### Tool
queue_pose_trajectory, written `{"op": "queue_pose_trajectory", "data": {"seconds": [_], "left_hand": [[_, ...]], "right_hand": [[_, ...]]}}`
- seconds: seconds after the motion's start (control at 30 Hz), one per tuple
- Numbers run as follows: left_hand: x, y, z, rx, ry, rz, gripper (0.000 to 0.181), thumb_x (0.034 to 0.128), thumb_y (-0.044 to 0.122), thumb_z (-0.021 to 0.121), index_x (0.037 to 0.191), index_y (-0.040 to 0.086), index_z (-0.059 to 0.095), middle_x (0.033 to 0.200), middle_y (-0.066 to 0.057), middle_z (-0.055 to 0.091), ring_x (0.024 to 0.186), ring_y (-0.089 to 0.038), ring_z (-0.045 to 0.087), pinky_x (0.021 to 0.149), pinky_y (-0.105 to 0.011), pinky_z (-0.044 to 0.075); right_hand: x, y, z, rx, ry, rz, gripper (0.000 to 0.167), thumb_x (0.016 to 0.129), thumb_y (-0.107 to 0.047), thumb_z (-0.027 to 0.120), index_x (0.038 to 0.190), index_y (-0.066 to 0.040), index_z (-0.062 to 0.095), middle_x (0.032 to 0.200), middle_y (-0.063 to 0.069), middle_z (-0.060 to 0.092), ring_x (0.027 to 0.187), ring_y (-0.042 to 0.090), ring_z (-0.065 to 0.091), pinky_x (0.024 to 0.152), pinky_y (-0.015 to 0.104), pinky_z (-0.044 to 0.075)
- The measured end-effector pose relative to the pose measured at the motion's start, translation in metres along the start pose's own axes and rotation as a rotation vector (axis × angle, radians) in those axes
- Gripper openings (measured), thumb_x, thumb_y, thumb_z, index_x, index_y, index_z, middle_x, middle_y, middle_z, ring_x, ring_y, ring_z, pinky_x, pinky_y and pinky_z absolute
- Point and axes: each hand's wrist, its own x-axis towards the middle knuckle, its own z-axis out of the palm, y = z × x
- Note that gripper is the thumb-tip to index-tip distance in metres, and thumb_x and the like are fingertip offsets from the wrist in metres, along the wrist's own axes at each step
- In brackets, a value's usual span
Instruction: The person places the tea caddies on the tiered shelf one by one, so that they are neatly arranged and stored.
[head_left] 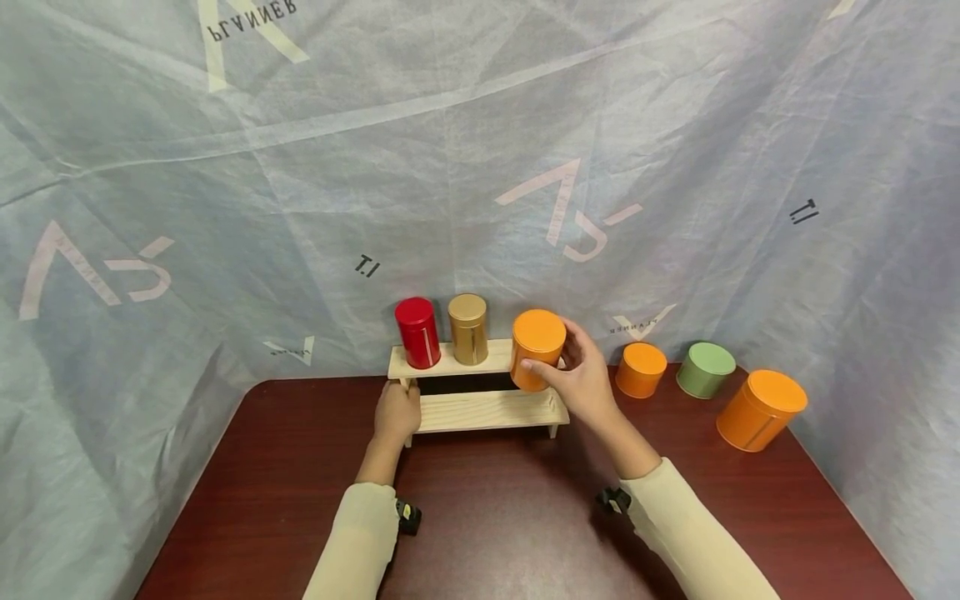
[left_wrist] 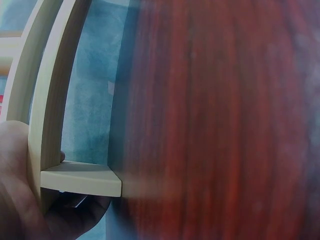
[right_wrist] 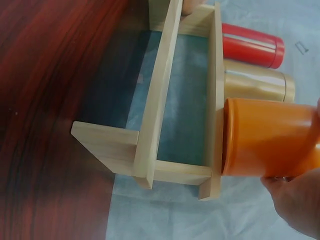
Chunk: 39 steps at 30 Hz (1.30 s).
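The right hand (head_left: 583, 379) curls round an orange tin (head_left: 536, 350) — from where I stand, I can't tell if it touches the top of the wooden rack (head_left: 487, 408). Left of those fingers, a gold tin (head_left: 468, 335) and a red tin (head_left: 418, 335) stand up there; right of them, on the table (head_left: 480, 517), a short orange tin (head_left: 641, 371), a green tin (head_left: 705, 371) and a big orange tin (head_left: 761, 410). The left hand (head_left: 397, 411) grips the rack's left end.
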Motion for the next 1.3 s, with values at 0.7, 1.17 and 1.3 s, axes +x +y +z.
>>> {"op": "queue_pose_trajectory", "data": {"seconds": [0.7,1.17,1.3], "left_hand": [[0.000,-0.002,0.001,0.005,0.004,0.020,0.051,0.1104,0.020,0.043,0.062,0.010,0.054,0.093,-0.017,0.057,0.066,-0.026,0.054,0.058,-0.033,0.045],[0.000,0.000,-0.001,0.012,-0.001,0.012,0.051,0.1110,0.023,0.041,0.066,0.007,0.058,0.097,-0.019,0.058,0.068,-0.027,0.055,0.058,-0.033,0.045],[-0.001,0.000,0.000,0.012,0.004,0.015,0.049,0.1105,0.022,0.042,0.067,0.007,0.058,0.099,-0.019,0.059,0.070,-0.028,0.056,0.061,-0.037,0.048]], "right_hand": [[0.021,0.005,0.000,-0.065,-0.058,0.058,0.079,0.089,-0.017,0.088,0.157,-0.012,0.048,0.151,0.014,0.061,0.139,0.031,0.060,0.121,0.051,0.045],[0.043,0.004,0.003,-0.057,-0.166,0.069,0.083,0.089,-0.010,0.086,0.160,-0.012,0.043,0.151,0.015,0.062,0.136,0.034,0.062,0.115,0.053,0.050],[0.048,0.006,0.002,-0.081,-0.173,0.077,0.084,0.088,-0.010,0.086,0.160,-0.009,0.042,0.149,0.018,0.063,0.134,0.037,0.063,0.113,0.054,0.052]]}}
